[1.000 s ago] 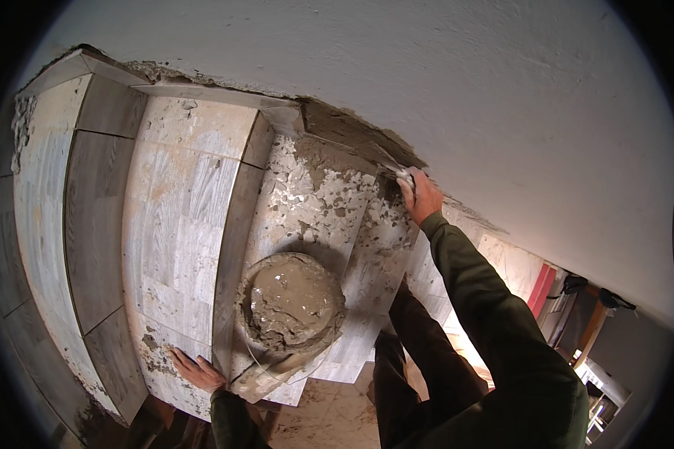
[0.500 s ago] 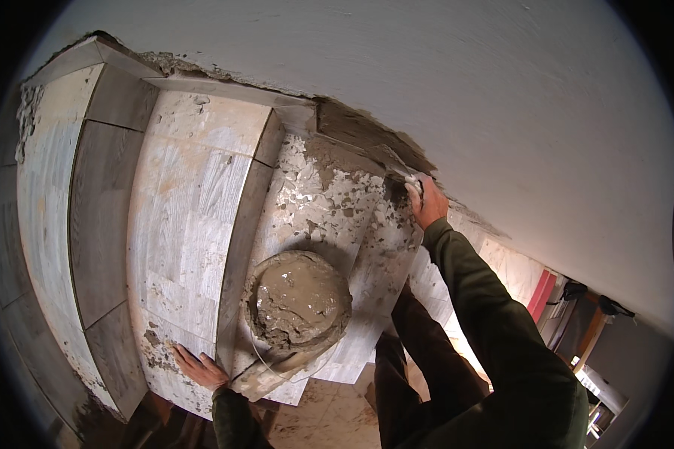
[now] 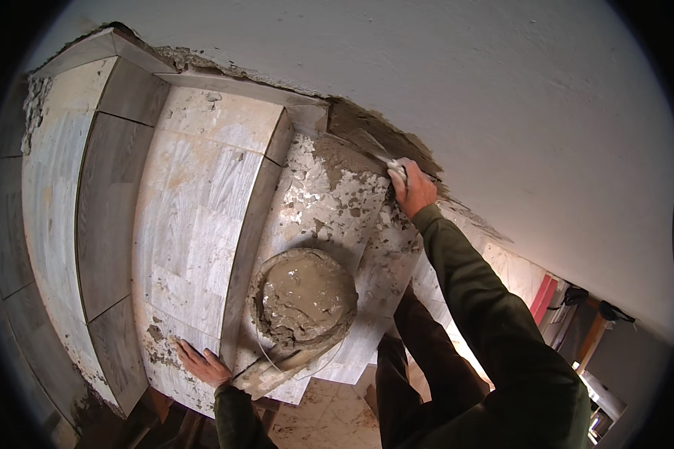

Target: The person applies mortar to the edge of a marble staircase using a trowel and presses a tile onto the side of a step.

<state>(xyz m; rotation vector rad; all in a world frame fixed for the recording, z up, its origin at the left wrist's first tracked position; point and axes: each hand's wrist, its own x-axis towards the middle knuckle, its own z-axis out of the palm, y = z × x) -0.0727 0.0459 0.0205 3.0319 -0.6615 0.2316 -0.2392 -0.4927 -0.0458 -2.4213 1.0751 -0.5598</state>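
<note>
Your right grip (image 3: pixel 412 188) is clamped on a trowel (image 3: pixel 383 158), fingers curled round the pale handle, blade sticking out up-left of the knuckles. Blade lies along a brown mortar band (image 3: pixel 361 124) at the foot of the white wall (image 3: pixel 517 112); firm contact hard to confirm at this angle. Band runs up-left from just beside that grip and ends at a tile skirting (image 3: pixel 240 87), which carries on further left. Left of and below the same grip: a step (image 3: pixel 296 213) splattered with mortar crumbs, heavier smear near the wall. Your left grip (image 3: pixel 204 364) is empty, palm down, fingers apart and nearly straight, resting on a wood-look tiled tread (image 3: pixel 191 194) near its low end; dark mortar spots (image 3: pixel 157 334) just up-left of its fingertips. Between your two grips sits a round bucket (image 3: pixel 298 362), up-right of the left one and down-left of the right one, filled with wet mortar (image 3: pixel 307 292). More grey-tiled steps (image 3: pixel 116 209) lie left of both grips. Your dark trouser legs (image 3: pixel 438 348) show below the right grip, beside the green sleeve (image 3: pixel 487 292). Red strip (image 3: pixel 543 298) well off to its lower right.
</note>
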